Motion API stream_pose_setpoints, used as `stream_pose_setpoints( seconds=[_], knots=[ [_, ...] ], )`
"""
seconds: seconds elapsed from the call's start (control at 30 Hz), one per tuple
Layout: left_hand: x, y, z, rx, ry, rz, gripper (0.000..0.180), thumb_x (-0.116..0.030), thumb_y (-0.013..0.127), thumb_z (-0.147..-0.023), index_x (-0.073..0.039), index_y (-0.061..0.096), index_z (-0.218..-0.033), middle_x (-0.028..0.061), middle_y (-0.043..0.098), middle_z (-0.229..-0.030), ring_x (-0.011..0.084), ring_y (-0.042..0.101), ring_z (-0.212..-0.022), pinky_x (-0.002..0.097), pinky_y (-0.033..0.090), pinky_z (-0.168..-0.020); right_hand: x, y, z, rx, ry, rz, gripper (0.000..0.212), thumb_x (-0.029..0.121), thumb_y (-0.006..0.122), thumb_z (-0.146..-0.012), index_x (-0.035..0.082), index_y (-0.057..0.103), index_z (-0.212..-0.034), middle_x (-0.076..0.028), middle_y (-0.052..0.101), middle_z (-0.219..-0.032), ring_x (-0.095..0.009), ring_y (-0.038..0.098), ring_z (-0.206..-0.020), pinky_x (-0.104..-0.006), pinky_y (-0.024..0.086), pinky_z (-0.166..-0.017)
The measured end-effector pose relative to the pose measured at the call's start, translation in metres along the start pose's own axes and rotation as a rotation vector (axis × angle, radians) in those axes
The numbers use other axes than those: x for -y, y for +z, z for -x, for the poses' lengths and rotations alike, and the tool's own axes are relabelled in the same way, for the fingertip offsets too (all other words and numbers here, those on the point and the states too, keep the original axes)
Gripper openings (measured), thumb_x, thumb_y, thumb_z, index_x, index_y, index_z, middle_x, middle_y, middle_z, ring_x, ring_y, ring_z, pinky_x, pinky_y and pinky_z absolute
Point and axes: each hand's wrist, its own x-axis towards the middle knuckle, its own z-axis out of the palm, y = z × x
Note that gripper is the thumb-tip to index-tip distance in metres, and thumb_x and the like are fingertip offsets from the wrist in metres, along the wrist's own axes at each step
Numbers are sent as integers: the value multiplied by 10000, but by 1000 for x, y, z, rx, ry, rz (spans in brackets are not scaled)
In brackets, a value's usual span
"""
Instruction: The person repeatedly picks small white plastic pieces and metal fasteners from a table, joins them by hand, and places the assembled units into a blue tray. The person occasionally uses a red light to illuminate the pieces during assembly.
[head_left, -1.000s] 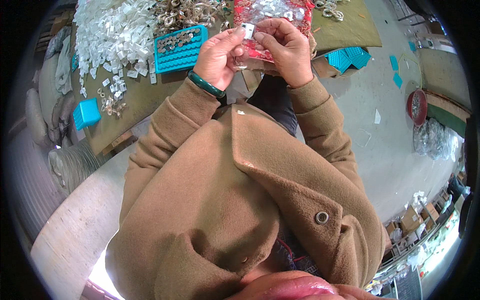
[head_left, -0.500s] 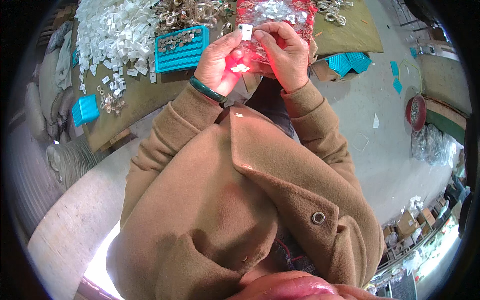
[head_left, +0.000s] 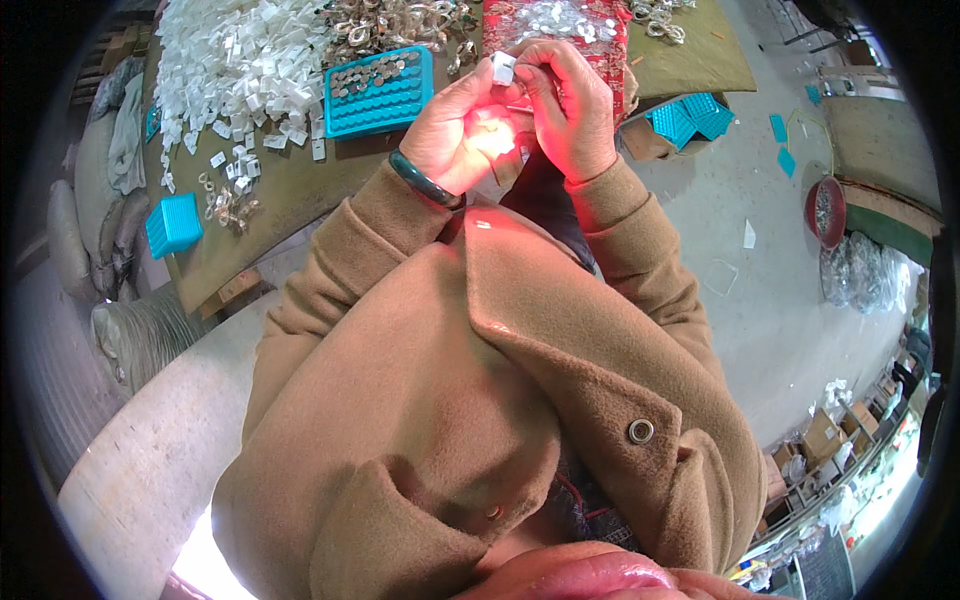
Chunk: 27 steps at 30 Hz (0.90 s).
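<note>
My left hand grips a small white plastic case between thumb and fingertips, holding it up over the near edge of a red patterned cloth. A dark green bangle circles that wrist, and bright red light falls on the palm. My right hand is closed in a pinch right beside the case; whatever sits between its fingertips is too small to make out. Clear round pieces lie on the cloth beyond my hands. Left of them, a teal ridged tray carries rows of small round metallic pieces.
A large heap of white plastic cases covers the table's left, with looped cords behind the tray. Near the left corner stands another teal tray. At right, a cardboard box holds teal trays; a red bowl stands farther right.
Both hands have come closer together, and the white case has shifted slightly right and tilted. The red glow on my left palm is larger and brighter.
</note>
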Motion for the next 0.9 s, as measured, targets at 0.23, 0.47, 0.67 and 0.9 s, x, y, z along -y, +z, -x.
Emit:
stream_pose_setpoints(
  seconds=[0.23, 0.47, 0.67, 0.9],
  knots=[
    [-9, -6, 13, -88, 156, -333, 153, -205, 587, -962, -57, 608, -997, 42, 659, -881, 38, 461, -583, 206, 424, -575, 13, 10, 4, 85, -126, 336, 127, -51, 603, -822, 16, 572, -925, -115, 619, -886, -288, 626, -775, -328, 505, -662],
    [-32, -19, 35, -165, -22, -155, 173, -214, 560, -977, -54, 599, -1029, 39, 611, -859, 7, 434, -560, 193, 437, -567, 21, 25, 3, 200, 174, 77, 108, 7, 634, -861, -3, 620, -968, -82, 659, -828, -99, 638, -773, -246, 505, -683],
    [-46, -36, 55, -179, -31, -107, 150, -216, 585, -963, -71, 609, -990, 23, 619, -811, 28, 471, -566, 212, 459, -570, 34, 49, 0, 317, 91, 189, 110, -12, 606, -866, -2, 616, -975, -113, 636, -847, -169, 624, -742, -294, 493, -658],
    [-59, -53, 74, -218, 53, -255, 128, -192, 612, -944, -75, 608, -995, 31, 650, -832, 47, 539, -616, 203, 470, -575, 36, 72, 1, 369, 26, 102, 86, -10, 609, -821, -4, 593, -905, -167, 617, -845, -317, 634, -755, -355, 505, -663]
  ],
)
